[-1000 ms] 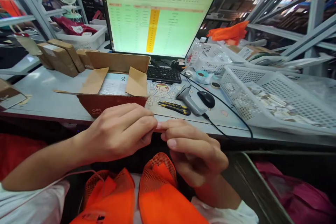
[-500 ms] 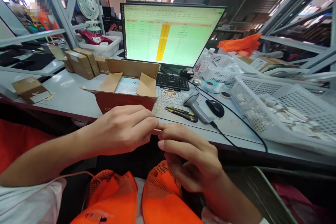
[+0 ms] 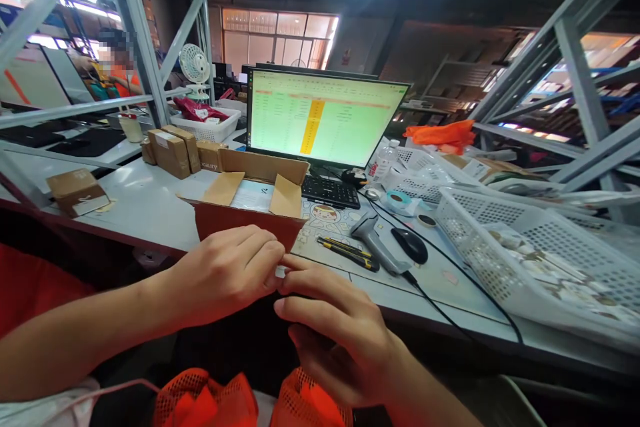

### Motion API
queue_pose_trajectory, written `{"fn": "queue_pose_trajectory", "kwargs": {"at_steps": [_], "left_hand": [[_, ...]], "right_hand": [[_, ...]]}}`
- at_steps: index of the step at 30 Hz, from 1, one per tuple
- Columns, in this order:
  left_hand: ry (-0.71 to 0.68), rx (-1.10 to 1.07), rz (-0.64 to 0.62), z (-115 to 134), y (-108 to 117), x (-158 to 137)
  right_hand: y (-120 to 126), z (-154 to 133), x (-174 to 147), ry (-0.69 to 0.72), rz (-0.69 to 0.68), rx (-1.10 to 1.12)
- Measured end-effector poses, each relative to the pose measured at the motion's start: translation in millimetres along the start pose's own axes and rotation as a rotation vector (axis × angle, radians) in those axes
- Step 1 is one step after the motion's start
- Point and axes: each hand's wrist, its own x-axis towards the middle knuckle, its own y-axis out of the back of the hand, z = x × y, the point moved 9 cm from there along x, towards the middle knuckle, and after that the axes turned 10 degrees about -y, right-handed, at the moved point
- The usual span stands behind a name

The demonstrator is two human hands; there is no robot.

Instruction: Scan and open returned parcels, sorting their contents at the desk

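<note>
My left hand (image 3: pixel 240 267) is closed, with its fingers curled down and its fingertips pressed together. My right hand (image 3: pixel 345 330) meets it from the right. Its index finger touches the left fingertips, while the other fingers are loosely bent and apart. A small pale spot shows between the fingertips, and I cannot make out whether anything is held there. Just beyond the left hand stands an open cardboard box (image 3: pixel 245 221), flaps up, with a white labelled item (image 3: pixel 253 196) inside. Both hands are in front of the desk's near edge.
A barcode scanner (image 3: pixel 379 243), a mouse (image 3: pixel 409 245) and yellow-black utility knives (image 3: pixel 349 255) lie on the desk. Behind are a keyboard (image 3: pixel 330 192) and monitor (image 3: pixel 325 117). Small cartons (image 3: pixel 170 152) stand left, a white basket (image 3: pixel 500 260) right. Another person (image 3: pixel 120 73) is far left.
The view has tilted up, so desk and monitor appear lower. My hands stay together and have shifted slightly left in the picture. The objects on the desk look unmoved.
</note>
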Motion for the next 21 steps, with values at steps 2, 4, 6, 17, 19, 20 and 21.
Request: {"fn": "queue_pose_trajectory", "kwargs": {"at_steps": [2,4,6,17,19,20,21], "left_hand": [[0.020,-0.005,0.057,-0.9,6.9,-4.0],[0.030,-0.007,0.105,-1.2,12.3,-7.8],[0.030,0.012,0.120,-1.2,14.5,-10.5],[0.102,-0.026,0.154,-17.3,14.4,-24.9],[0.117,-0.035,0.180,-20.0,14.8,-30.5],[0.125,-0.039,0.198,-21.3,15.4,-33.0],[0.134,-0.049,0.219,-22.8,16.2,-35.3]], "right_hand": [[-1.0,-1.4,3.6,-0.002,-0.006,0.005],[-1.1,-2.8,7.1,-0.005,-0.005,0.008],[-2.3,-3.8,10.6,-0.007,-0.012,0.009],[-14.8,-1.2,21.2,-0.015,-0.063,0.071],[-16.5,0.1,21.9,-0.021,-0.072,0.107],[-17.1,1.8,22.4,-0.031,-0.068,0.126],[-17.7,3.7,22.8,-0.039,-0.059,0.147]]}}
